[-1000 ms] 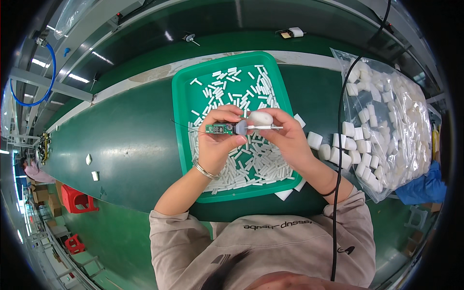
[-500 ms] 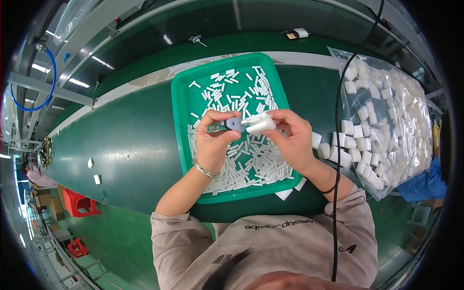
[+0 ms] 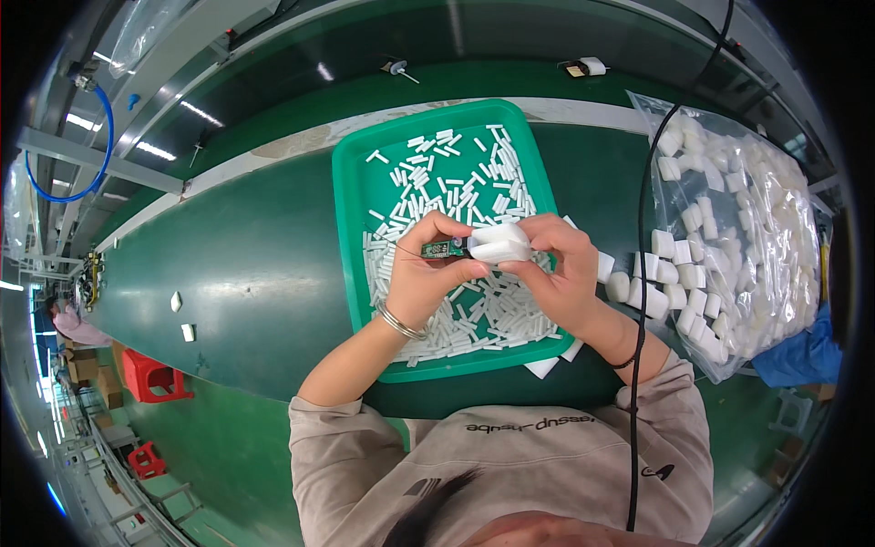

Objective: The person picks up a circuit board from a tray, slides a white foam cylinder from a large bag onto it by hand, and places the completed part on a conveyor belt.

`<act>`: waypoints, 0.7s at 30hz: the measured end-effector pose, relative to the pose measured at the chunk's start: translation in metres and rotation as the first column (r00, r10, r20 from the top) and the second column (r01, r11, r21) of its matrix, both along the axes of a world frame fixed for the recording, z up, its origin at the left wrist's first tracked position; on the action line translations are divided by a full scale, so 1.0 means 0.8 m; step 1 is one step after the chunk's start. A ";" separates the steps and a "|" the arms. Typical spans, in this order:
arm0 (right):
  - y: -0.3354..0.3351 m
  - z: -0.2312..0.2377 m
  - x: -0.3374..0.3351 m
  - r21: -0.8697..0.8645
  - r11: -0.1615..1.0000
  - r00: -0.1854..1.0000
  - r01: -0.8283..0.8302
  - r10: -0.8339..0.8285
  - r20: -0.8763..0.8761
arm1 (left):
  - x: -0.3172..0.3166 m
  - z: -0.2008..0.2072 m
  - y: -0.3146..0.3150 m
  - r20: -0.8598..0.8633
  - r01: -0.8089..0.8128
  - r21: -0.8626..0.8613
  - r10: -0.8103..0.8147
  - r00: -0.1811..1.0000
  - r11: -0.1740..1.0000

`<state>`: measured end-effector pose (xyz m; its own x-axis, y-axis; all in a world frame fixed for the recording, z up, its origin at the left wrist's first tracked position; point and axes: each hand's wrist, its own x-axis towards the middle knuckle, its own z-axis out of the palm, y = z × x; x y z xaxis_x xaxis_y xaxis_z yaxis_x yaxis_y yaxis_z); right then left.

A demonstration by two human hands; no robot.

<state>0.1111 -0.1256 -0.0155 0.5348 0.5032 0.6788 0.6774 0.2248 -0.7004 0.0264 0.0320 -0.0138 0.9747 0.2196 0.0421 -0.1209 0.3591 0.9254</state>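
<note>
Above the tray my left hand (image 3: pixel 417 278) pinches a small electronic part with a green circuit board (image 3: pixel 444 249) between thumb and fingers. My right hand (image 3: pixel 567 271) grips a white, rounded, soft-looking piece (image 3: pixel 501 243) with a slit along it. The two parts meet end to end, and the white piece covers the grey end of the board part. How deep that end sits inside is hidden. Under both hands lies a green plastic tray (image 3: pixel 348 219) holding several short white sticks (image 3: pixel 456 337), scattered at the far side and heaped at the near side.
On the right, a clear plastic bag (image 3: pixel 775 264) spills white blocks (image 3: pixel 647 299) onto the green table (image 3: pixel 264 264). A black cable (image 3: pixel 643 210) hangs down in front of them. Two small white pieces (image 3: pixel 188 332) lie on the left. Beyond the table edge are a small device (image 3: pixel 583 67) and red stools (image 3: pixel 155 378).
My hands have come together. The white piece, apart from most of the grey end before, now covers it. The view has shifted slightly.
</note>
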 end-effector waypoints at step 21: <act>-0.002 0.013 0.013 0.077 0.997 0.742 -0.017 0.064 -0.667 | 0.137 0.022 0.137 -0.101 -0.254 0.197 0.278 0.955 0.947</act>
<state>0.1215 -0.1271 -0.0050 0.8431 0.5049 0.1851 0.0299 0.2997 -0.9536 0.1364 0.1419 0.0034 0.8817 0.4716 -0.0139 -0.0681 0.1563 0.9854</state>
